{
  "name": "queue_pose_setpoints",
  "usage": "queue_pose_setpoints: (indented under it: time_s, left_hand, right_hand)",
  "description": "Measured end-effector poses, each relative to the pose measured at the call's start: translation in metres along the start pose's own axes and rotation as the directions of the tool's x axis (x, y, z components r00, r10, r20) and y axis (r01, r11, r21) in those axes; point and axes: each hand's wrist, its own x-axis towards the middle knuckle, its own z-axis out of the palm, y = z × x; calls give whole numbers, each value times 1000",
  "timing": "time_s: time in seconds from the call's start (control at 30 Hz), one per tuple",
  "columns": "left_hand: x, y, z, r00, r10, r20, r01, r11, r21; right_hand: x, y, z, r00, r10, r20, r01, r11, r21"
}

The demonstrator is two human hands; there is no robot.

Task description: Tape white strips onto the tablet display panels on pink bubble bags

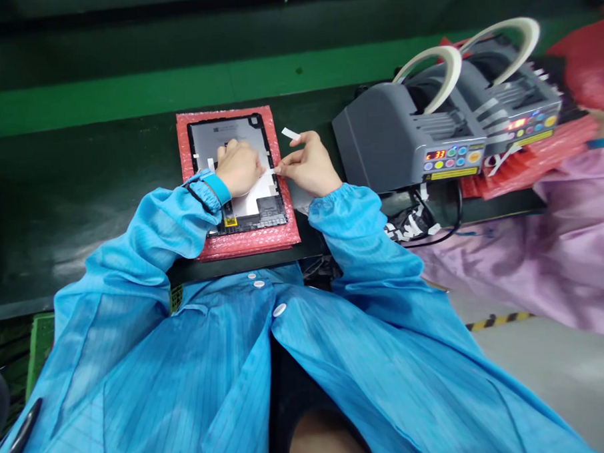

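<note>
My coat was bright blue with fine darker lines and white buttons; the black-framed tablet on pinkish-red bubble wrap had a silvery-grey panel and a yellow patch, and my strip was white. The table was dark green, with a brighter green band at the far side. At right, grey dispensers carried cream tape rings and red digits, near a lilac sleeve.

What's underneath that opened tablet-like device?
Red bubble wrap shows around the edges of the tablet-like device, lying on the dark bench. Beneath the device's middle, everything is covered.
</note>
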Motion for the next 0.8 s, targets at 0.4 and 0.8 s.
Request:
queue_pose_setpoints:
  time_s: [0.4, 0.8]
  left_hand:
    - [-7, 26, -36, 981, -195, -3, 195, 981, 6]
    - [-2, 32, -50, 999, -40, 22, 42, 997, -72]
  right_hand:
    - [-1, 17, -22, 989, -62, 134, 59, 998, 27]
    - [-25, -33, -23, 905, -254, 340, 332, 923, -193]
